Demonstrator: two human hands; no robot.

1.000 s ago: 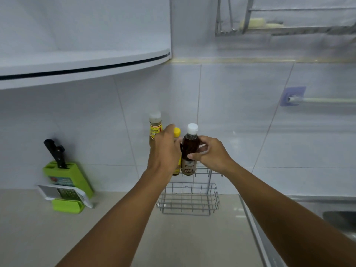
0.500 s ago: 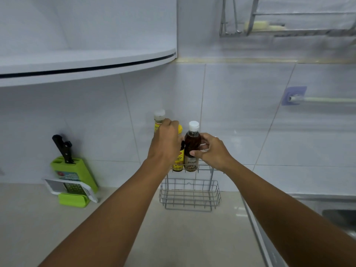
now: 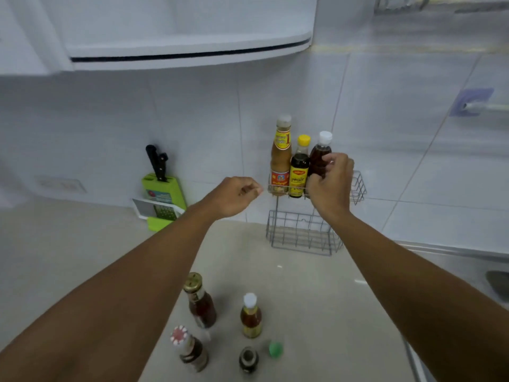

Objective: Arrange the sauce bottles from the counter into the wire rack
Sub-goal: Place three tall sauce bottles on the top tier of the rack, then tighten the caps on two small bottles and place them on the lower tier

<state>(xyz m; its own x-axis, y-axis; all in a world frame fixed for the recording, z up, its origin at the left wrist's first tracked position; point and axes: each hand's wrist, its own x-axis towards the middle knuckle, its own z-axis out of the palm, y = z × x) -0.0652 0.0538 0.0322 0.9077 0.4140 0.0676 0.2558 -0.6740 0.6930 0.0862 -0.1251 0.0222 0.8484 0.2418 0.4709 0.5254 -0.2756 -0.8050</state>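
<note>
A two-tier wire rack (image 3: pixel 358 188) hangs on the tiled wall. Its upper tier holds a tall orange-brown sauce bottle (image 3: pixel 280 158), a dark bottle with a yellow cap (image 3: pixel 299 168) and a dark bottle with a white cap (image 3: pixel 319 155). My right hand (image 3: pixel 329 186) grips the white-capped bottle. My left hand (image 3: pixel 234 195) hovers left of the rack, fingers loosely curled, holding nothing. The lower tier (image 3: pixel 301 235) is bare. Several bottles stand on the counter below: a gold-capped one (image 3: pixel 199 301), a white-capped amber one (image 3: pixel 250 317), a red-and-white-capped one (image 3: pixel 188 348) and a small dark one (image 3: pixel 248 359).
A green knife block with a black-handled knife (image 3: pixel 158 177) and a grater (image 3: pixel 159 209) stand at the back left. A small green cap (image 3: pixel 275 350) lies on the counter. A steel sink edge (image 3: pixel 468 260) lies right. A curved white shelf (image 3: pixel 192 48) overhangs.
My left hand let go of the yellow-capped bottle and drew back to the left. The view tilted down, so the counter bottles came into sight. My right hand stays on the white-capped bottle.
</note>
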